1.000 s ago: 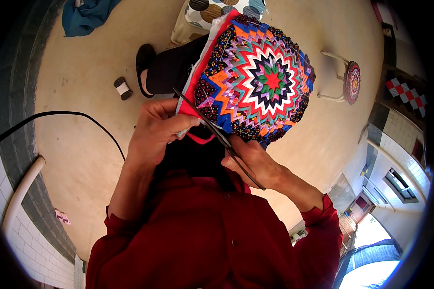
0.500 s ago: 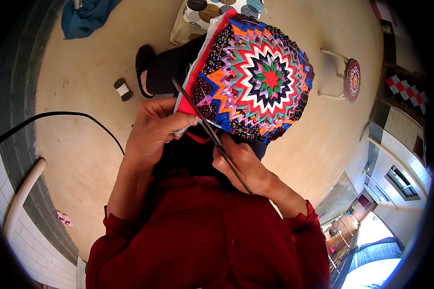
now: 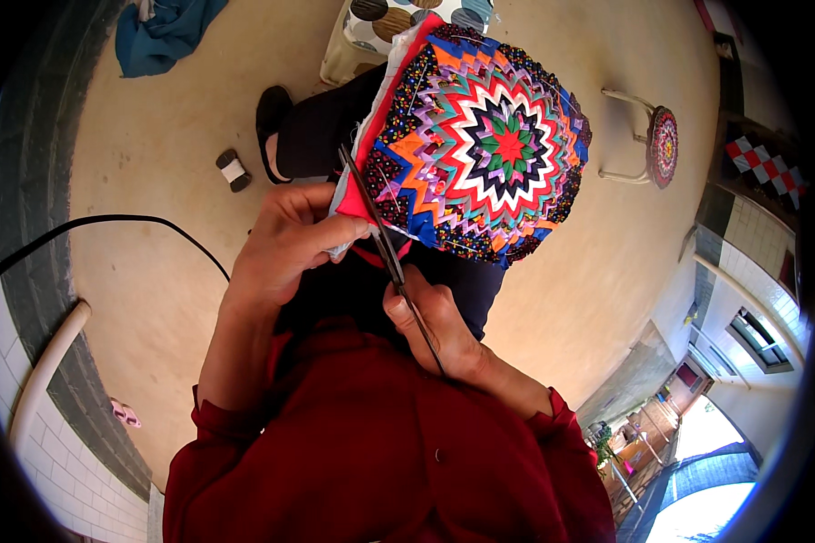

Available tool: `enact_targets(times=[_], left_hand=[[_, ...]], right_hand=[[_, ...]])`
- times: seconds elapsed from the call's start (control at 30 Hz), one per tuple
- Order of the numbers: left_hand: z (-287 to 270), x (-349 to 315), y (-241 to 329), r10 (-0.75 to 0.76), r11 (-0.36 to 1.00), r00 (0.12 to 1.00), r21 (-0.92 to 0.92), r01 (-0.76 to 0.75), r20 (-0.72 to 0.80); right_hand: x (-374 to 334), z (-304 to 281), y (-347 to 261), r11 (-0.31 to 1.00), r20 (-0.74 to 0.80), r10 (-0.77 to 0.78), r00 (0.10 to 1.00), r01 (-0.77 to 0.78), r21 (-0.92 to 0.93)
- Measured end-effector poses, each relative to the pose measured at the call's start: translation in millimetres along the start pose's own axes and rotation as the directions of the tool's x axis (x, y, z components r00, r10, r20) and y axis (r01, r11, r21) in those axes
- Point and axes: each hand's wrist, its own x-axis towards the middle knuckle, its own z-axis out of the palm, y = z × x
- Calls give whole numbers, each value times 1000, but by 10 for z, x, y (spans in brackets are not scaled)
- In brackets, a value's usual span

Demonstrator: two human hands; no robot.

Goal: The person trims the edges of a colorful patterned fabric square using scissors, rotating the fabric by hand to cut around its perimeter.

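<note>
A round patchwork cushion cover with rings of pointed folded fabric lies across my lap. Red backing and pale grey padding stick out along its left side. My left hand pinches the near left corner of this border between thumb and fingers. In my right hand is a pair of dark scissors, gripped by the handles. Their blades point up and left over the red border, beside the patterned edge. Whether the blades are parted is hard to tell. Several pins show on the patchwork.
A stool with a round patterned seat stands to the right. Ahead is a seat with a dotted cover. On the floor lie a dark bundle with a pale band and a teal cloth. A black cable arcs in at left.
My right hand has shifted left and slightly down with the scissors, which now stand steeper. My left hand keeps its pinch on the corner. The patchwork has barely moved.
</note>
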Motion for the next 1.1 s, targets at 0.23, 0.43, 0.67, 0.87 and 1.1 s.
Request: enact_targets(times=[0.23, 0.43, 0.67, 0.87, 1.1], left_hand=[[-131, 84, 33, 95, 983, 995, 154, -97, 19], [41, 32, -102, 151, 985, 988, 88, -148, -31], [337, -276, -346, 62, 997, 994, -36, -66, -95], [348, -299, -395, 50, 997, 994, -51, -55, -94], [331, -295, -383, 59, 995, 994, -72, -66, -89]], right_hand=[[-7, 30, -52, 1000, -53, -16, 998, 17, 14], [-165, -83, 40, 997, -9, -29, 1000, 29, -67], [-491, -365, 87, 1000, 143, -19, 989, 19, -4], [-502, -362, 141, 999, 172, -39, 984, 35, 24], [-428, -360, 99, 999, 199, -45, 979, 49, -14]])
